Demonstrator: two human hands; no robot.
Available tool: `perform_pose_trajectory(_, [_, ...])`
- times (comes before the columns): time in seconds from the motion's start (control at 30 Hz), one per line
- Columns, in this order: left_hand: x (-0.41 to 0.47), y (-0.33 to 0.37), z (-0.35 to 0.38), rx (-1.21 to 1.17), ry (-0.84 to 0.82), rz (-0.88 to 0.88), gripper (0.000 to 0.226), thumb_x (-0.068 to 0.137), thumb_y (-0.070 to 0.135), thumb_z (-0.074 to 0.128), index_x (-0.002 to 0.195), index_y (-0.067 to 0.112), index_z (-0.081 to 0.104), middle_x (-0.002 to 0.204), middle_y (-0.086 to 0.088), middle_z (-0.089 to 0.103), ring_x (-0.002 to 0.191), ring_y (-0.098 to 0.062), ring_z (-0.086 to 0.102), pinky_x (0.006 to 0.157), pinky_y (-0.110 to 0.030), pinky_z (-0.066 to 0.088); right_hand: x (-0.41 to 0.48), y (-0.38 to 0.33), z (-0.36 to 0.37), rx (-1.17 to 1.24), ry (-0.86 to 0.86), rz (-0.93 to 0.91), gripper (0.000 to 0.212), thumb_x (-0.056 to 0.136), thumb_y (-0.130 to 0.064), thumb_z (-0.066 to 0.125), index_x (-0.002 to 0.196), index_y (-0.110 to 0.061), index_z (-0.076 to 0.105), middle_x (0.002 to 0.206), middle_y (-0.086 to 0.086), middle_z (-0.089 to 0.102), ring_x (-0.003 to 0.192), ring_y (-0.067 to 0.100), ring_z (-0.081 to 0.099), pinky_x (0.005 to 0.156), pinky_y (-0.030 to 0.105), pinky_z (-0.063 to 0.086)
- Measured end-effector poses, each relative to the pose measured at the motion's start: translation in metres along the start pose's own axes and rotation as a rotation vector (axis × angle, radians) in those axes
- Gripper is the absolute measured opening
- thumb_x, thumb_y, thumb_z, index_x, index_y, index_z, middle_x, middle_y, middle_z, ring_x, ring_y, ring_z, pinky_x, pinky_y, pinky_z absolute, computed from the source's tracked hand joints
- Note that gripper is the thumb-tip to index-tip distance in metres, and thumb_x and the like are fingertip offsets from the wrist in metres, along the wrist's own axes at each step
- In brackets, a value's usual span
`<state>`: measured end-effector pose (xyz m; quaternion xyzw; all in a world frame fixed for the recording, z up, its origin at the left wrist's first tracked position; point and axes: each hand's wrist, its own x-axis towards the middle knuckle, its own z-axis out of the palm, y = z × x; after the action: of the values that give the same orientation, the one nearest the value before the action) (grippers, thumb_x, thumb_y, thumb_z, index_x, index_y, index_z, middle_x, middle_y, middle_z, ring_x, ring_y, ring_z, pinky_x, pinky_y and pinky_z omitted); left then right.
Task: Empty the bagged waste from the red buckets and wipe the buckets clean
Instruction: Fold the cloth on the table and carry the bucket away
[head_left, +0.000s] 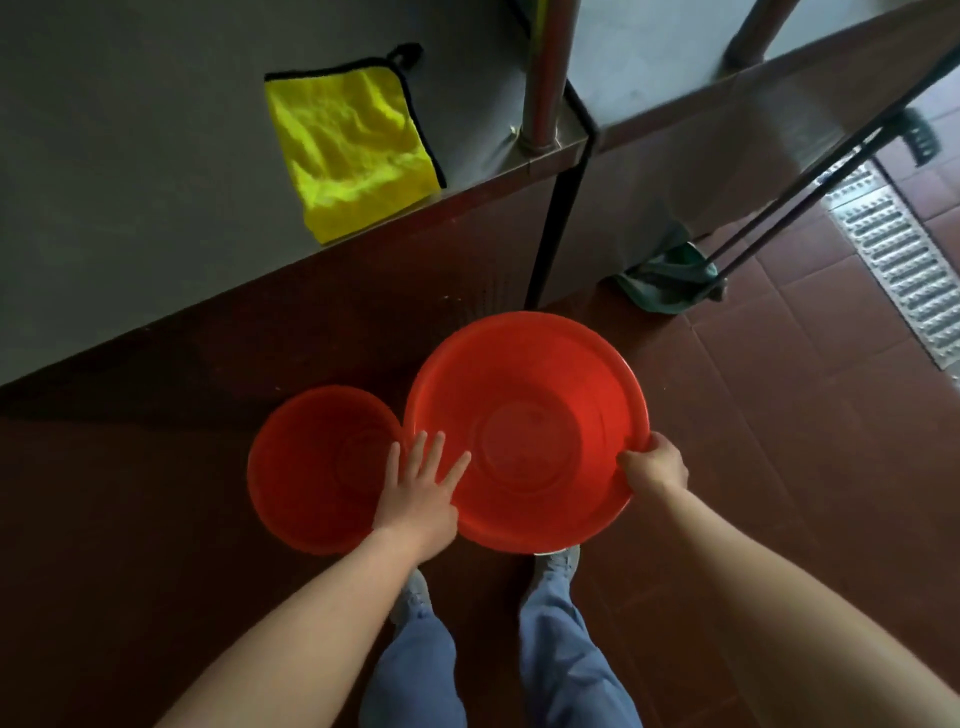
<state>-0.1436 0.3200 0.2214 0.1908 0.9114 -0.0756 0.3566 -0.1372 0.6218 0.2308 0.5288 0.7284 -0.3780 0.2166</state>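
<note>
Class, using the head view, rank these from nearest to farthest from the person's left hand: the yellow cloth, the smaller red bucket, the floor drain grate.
1. The smaller red bucket, on the floor right beside the left hand, to its left.
2. The yellow cloth, ahead, up on the steel counter.
3. The floor drain grate, far off to the right.

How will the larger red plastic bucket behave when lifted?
Probably light: the larger red plastic bucket looks empty, and the right hand grips only its rim. Likely slippery, given its smooth sheen. It may tilt, held at one side.
</note>
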Motion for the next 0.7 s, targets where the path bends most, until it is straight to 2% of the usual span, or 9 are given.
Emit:
perform_pose_trajectory(0.13, [0.046,0.027,0.035,-0.136,0.104,-0.089,0.067,0.101,0.050,0.028,0.159,0.039,-0.002,0.168,-0.010,-0.010,0.153,-0.032,-0.018,0.121,-0.059,-0.007,0.048,0.012,0.039,0.039,0.014,0.038,0.024,0.074,-0.014,0.061,0.096,-0.023,0.062,0.088,0.007,0.066,0.090,0.034,0.062,0.087,0.041,0.054])
perform_pose_trajectory(0.3, [0.108,0.029,0.082,-0.182,0.131,-0.127,0.069,0.101,0.061,0.026,0.158,0.041,-0.007,0.168,-0.009,-0.015,0.152,-0.032,-0.022,0.121,-0.058,-0.009,0.100,0.023,0.096,0.089,0.031,0.069,0.014,0.075,-0.011,0.058,0.087,-0.018,0.062,0.078,0.003,0.065,0.068,0.021,0.057,0.073,0.034,0.049])
perform_pose_trajectory(0.43, [0.146,0.027,0.120,-0.192,0.132,-0.161,0.070,0.100,0.063,0.024,0.157,0.042,-0.011,0.167,-0.009,-0.019,0.151,-0.033,-0.024,0.121,-0.057,-0.009,0.132,0.036,0.133,0.145,0.016,0.069,0.015,0.077,-0.010,0.058,0.087,-0.020,0.062,0.079,0.005,0.066,0.073,0.024,0.062,0.071,0.036,0.054])
perform_pose_trajectory(0.57, [0.172,0.030,0.148,-0.204,0.122,-0.172,0.069,0.101,0.064,0.021,0.156,0.042,-0.014,0.166,-0.011,-0.021,0.151,-0.034,-0.025,0.122,-0.058,-0.006,0.158,0.047,0.157,0.191,-0.012,0.071,0.014,0.081,-0.011,0.060,0.089,-0.022,0.062,0.081,0.002,0.065,0.071,0.020,0.061,0.054,0.027,0.046])
perform_pose_trajectory(0.67, [0.189,0.031,0.165,-0.222,0.128,-0.169,0.069,0.101,0.063,0.022,0.157,0.042,-0.012,0.166,-0.011,-0.020,0.151,-0.034,-0.024,0.122,-0.058,-0.005,0.176,0.053,0.181,0.217,-0.059,0.061,0.020,0.083,-0.008,0.061,0.098,-0.020,0.064,0.086,0.004,0.068,0.080,0.025,0.066,0.071,0.038,0.058])
perform_pose_trajectory(0.7, [0.194,0.031,0.169,-0.227,0.125,-0.168,0.068,0.101,0.063,0.022,0.156,0.042,-0.013,0.166,-0.011,-0.020,0.151,-0.034,-0.025,0.123,-0.057,-0.006,0.182,0.054,0.188,0.232,-0.080,0.063,0.021,0.083,-0.007,0.062,0.102,-0.018,0.064,0.087,0.006,0.068,0.080,0.025,0.067,0.070,0.038,0.059])
